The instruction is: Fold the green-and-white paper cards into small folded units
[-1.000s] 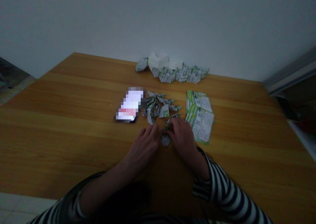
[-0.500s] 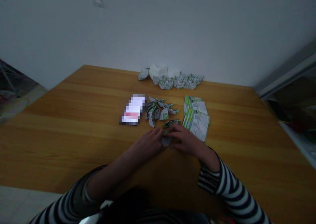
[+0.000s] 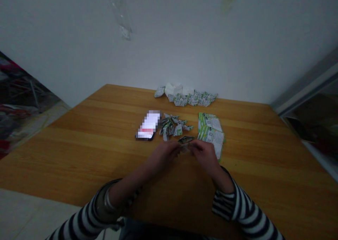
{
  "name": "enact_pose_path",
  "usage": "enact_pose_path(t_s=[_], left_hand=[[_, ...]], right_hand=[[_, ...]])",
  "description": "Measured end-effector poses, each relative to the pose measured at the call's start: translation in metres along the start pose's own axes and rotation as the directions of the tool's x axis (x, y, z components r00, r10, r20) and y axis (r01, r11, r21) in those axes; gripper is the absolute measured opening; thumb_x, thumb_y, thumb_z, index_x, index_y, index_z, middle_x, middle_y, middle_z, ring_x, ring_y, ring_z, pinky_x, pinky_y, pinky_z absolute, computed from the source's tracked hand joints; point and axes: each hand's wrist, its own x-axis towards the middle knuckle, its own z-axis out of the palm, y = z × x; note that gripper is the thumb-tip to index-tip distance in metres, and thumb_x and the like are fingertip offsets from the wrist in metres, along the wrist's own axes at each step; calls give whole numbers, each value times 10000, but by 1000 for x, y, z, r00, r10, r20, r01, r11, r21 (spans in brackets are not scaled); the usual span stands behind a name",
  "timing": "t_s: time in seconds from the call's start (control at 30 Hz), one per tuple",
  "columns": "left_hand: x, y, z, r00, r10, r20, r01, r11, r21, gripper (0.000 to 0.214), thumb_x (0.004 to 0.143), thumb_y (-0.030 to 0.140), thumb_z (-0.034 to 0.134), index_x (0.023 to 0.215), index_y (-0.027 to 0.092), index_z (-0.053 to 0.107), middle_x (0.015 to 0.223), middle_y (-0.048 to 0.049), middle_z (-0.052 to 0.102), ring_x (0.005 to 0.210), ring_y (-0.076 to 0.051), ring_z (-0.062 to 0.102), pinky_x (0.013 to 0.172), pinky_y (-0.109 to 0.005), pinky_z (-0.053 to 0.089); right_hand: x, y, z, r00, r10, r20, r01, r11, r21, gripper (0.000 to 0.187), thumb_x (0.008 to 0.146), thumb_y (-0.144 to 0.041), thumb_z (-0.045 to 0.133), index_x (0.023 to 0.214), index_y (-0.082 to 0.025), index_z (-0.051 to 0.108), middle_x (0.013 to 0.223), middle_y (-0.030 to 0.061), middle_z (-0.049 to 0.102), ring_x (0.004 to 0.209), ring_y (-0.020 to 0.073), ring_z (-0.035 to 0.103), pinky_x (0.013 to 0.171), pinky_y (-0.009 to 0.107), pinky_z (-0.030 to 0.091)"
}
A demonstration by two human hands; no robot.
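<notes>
My left hand (image 3: 163, 154) and my right hand (image 3: 204, 155) meet above the table, pinching a small folded piece of green-and-white printed paper (image 3: 186, 140) between them. Much of that piece is hidden by my fingers. Just beyond my left hand lies a loose heap of similar folded paper pieces (image 3: 173, 125). A smartphone (image 3: 148, 125) with a lit, blurred screen lies left of the heap. Near my right hand is a stack of green-and-white printed leaflets (image 3: 211, 132).
The hands work over a wooden table (image 3: 79, 155) that stands against a white wall (image 3: 185, 39). A long row of folded paper pieces (image 3: 187, 98) lies along its far edge. Cluttered items show beyond the left table edge, and a grey-framed cabinet (image 3: 311, 106) stands at the right.
Both hands have lifted the folded piece off the table and drawn it closer together. The table has shifted lower in view as the camera tilted up.
</notes>
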Motion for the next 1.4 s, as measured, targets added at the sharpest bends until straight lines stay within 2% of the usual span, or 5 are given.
enact_pose_path(t_s=[0.17, 0.37, 0.67, 1.2, 1.4], left_hand=[[28, -16, 3, 983, -172, 61, 180, 849, -497, 275, 842, 343, 607, 727, 106, 682, 603, -38, 675, 536, -134, 614, 534, -217, 469], [28, -24, -4, 944, -106, 313, 314, 584, -749, 365, 803, 438, 670, 888, 88, 726, 755, -77, 740, 641, -155, 672, 642, -256, 543], [26, -20, -13, 932, -30, 362, 320, 543, -777, 320, 863, 319, 632, 1121, 141, 696, 953, -78, 751, 853, -173, 678, 834, -295, 514], [23, -24, -15, 861, -88, 500, 453, 580, -677, 391, 864, 453, 584, 897, 94, 734, 831, -98, 758, 748, -167, 700, 734, -267, 545], [21, -29, -3, 906, -82, 415, 347, 705, -619, 296, 878, 386, 570, 896, 120, 698, 844, -74, 735, 725, -166, 686, 693, -270, 542]], right_hand=[[4, 8, -1, 967, 246, 65, -253, 891, 377, 238, 801, -405, 657, 838, -170, 657, 608, -3, 660, 467, 122, 591, 444, 214, 472], [4, 18, 1, 939, 205, 276, -329, 772, 544, 292, 845, -475, 613, 852, -188, 556, 552, -47, 610, 388, 82, 530, 373, 166, 419], [6, 19, 6, 944, 213, 252, -328, 695, 640, 247, 828, -420, 641, 898, -183, 640, 545, -29, 626, 366, 92, 545, 343, 175, 424], [-1, 12, 5, 986, -42, 162, 6, 977, 215, 247, 920, -209, 461, 836, -199, 693, 668, 11, 653, 539, 112, 576, 543, 218, 454], [-1, 15, 7, 970, -171, 171, 154, 982, 110, 303, 884, -91, 416, 887, -213, 694, 776, 29, 703, 666, 142, 631, 665, 256, 489]])
